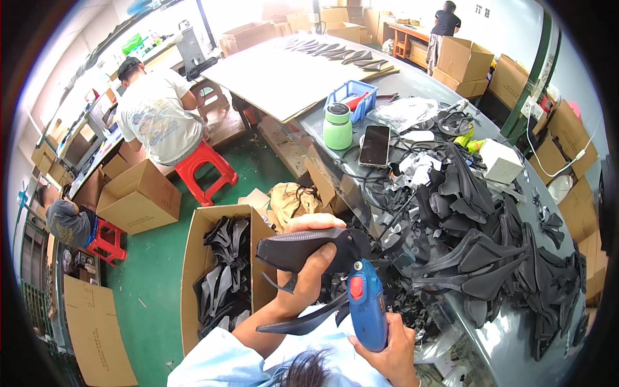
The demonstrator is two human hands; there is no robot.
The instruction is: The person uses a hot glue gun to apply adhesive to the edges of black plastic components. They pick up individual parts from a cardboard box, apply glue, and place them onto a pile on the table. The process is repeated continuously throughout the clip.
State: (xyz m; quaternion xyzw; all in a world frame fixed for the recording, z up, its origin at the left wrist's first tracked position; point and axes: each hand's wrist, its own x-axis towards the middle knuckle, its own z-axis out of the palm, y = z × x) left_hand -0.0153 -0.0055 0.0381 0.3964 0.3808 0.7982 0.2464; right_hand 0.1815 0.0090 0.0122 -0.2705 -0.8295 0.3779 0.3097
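Note:
My left hand [309, 274] is closed round a curved black moulded piece [290, 248], its thumb on the near side and fingers behind it. A narrow black strip [303, 322] hangs below that hand; whether it joins the piece cannot be made out. My right hand [394, 355] grips a blue handheld power tool [369, 309] with a red button. The tool's dark front end meets or overlaps the right end of the black piece, and its working tip is hidden.
Black moulded pieces [477, 258] heap on the metal table [480, 345]. A carton [193, 284] of similar pieces stands left. Farther back are a phone [374, 146], green bottle [338, 132] and blue basket [361, 97]. A person [158, 116] sits on a red stool [205, 171].

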